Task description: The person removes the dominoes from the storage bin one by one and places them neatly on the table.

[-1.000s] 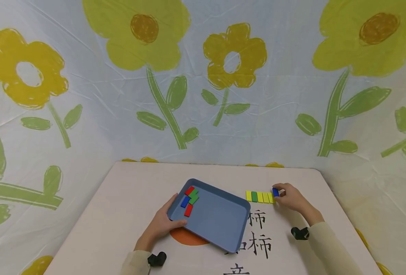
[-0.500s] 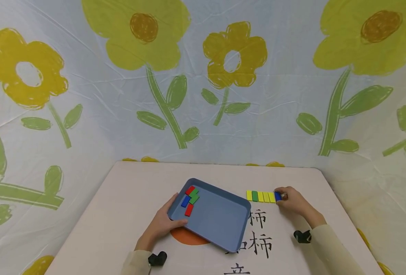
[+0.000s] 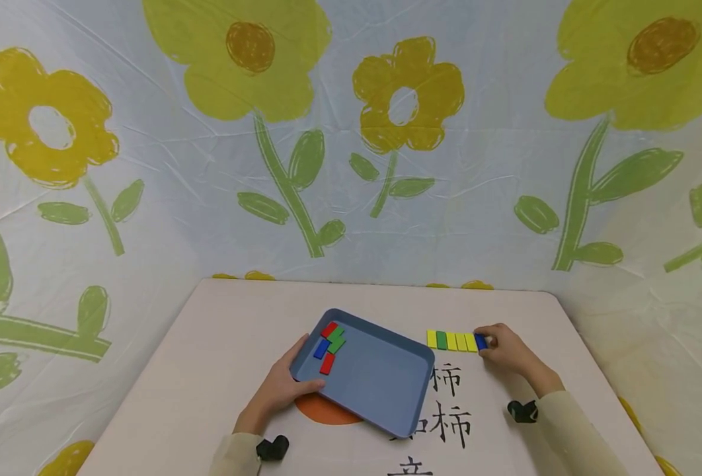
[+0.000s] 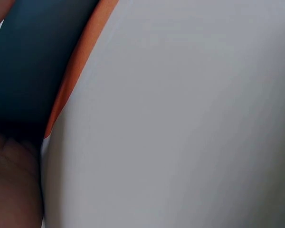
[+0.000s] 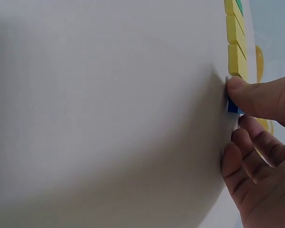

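Observation:
My left hand point(image 3: 279, 385) grips the left end of a blue-grey tray point(image 3: 381, 377), thumb over the near rim. Several red, green and blue domino blocks point(image 3: 327, 363) lie flat at the tray's left end. To the right of the tray, my right hand point(image 3: 507, 348) pinches a blue domino point(image 3: 480, 342) at the right end of a row of dominoes point(image 3: 461, 342), mostly yellow with one green. The right wrist view shows the thumb over the blue domino point(image 5: 232, 105), close beside the last yellow block point(image 5: 237, 61). In the left wrist view, the tray's dark side point(image 4: 33, 61) fills the upper left.
The tray partly covers an orange printed shape point(image 3: 327, 410) and some black printed characters point(image 3: 446, 423) on the pale table point(image 3: 208, 370). A flower-patterned cloth point(image 3: 476, 198) hangs behind and along both sides of the table.
The right hand has brought the blue domino down from a raised, tilted position to the row's right end, and it has stayed there since. The left hand and tray have not moved.

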The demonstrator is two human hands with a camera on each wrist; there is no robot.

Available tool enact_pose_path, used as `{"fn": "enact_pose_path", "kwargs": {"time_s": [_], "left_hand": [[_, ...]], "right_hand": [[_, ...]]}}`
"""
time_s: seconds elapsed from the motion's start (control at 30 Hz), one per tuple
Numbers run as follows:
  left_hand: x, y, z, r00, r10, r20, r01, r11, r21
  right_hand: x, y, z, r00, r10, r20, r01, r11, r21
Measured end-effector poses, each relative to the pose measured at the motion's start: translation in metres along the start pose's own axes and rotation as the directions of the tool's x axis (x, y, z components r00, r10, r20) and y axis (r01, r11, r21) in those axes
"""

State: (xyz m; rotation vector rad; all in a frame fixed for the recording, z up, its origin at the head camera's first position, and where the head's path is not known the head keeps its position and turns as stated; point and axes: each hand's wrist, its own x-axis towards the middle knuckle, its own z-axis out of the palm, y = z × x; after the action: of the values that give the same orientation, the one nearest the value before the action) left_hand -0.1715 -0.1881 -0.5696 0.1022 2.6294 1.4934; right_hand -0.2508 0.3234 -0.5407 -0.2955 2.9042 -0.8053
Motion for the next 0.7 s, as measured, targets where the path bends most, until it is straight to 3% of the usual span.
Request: {"fn": "enact_pose_path", "kwargs": {"time_s": [0.53,0.7], "left_hand": [[-0.001,0.002,0.001,1.000,0.006,0.016,-0.005,1.000,-0.025],[-0.002,0.001,0.001,1.000,0.015,0.010,-0.014,1.000,-0.020]], "right_hand": [[-0.009,-0.001,-0.012,0.999,0.042,0.010,-0.043,0.997,0.057],[-0.003,-0.011,-0.016,1.000,0.019,-0.010,-0.018,0.993,0.114]]}}
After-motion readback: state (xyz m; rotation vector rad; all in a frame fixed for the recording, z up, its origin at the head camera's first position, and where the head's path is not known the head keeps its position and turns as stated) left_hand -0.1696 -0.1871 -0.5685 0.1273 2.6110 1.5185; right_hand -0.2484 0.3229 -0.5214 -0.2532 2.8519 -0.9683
